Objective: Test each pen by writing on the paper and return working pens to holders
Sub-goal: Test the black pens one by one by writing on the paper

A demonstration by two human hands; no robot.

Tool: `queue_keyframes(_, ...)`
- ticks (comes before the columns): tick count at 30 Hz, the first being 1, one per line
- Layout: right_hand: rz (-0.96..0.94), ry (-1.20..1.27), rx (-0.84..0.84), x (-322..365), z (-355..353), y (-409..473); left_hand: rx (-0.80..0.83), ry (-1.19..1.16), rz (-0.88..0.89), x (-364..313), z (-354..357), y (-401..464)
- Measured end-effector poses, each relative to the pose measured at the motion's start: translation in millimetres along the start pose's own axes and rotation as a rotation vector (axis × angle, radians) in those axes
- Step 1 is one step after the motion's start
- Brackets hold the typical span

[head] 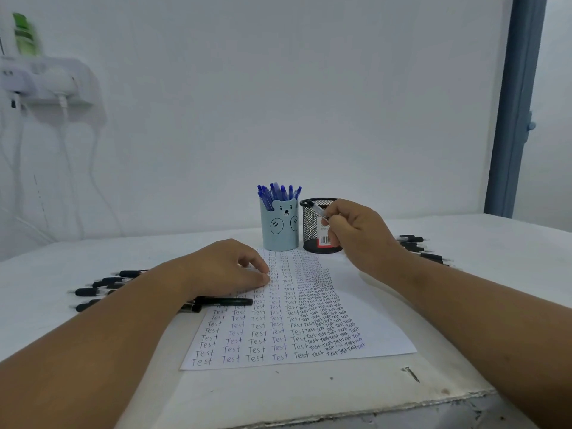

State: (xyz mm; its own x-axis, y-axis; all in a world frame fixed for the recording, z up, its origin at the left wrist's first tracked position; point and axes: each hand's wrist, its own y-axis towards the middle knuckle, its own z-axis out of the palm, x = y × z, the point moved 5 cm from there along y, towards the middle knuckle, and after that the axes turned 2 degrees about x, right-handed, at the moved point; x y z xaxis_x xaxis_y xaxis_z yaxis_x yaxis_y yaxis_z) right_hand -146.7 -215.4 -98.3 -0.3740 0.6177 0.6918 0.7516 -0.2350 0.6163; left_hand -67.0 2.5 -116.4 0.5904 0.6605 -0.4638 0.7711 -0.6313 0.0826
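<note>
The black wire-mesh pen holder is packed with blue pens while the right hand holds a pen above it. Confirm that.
Wrong holder. The head view shows the blue pens standing in the light blue bear-face holder; no pens rise from the black wire-mesh pen holder. The right hand does hold a clear black-tipped pen over its rim.
</note>
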Motion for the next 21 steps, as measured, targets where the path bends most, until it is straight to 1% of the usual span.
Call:
queue_keyframes(3,-0.034,-0.155,-0.002,0,-2,4,0.000,-0.001,-0.003,1,0,1)
queue_keyframes(5,-0.077,-0.348,-0.024,-4,-11,12,0.000,0.001,-0.002,1,0,1)
queue_keyframes(6,-0.068,-0.428,-0.029,-9,-18,17,0.000,0.003,-0.003,1,0,1)
queue_keyframes(10,0.128,-0.526,-0.043,-36,-56,26,0.001,0.002,0.003,0,0,0)
queue_keyframes(14,0.276,-0.764,0.004,-51,-71,25,0.005,0.012,-0.006,-2,1,-2)
queue_keyframes(17,0.358,-0.747,0.034,-63,-69,24,0.005,0.011,0.004,-2,1,-1)
queue_keyframes(21,0.379,-0.785,0.109,-66,-62,21,0.006,0.004,0.011,-1,0,0)
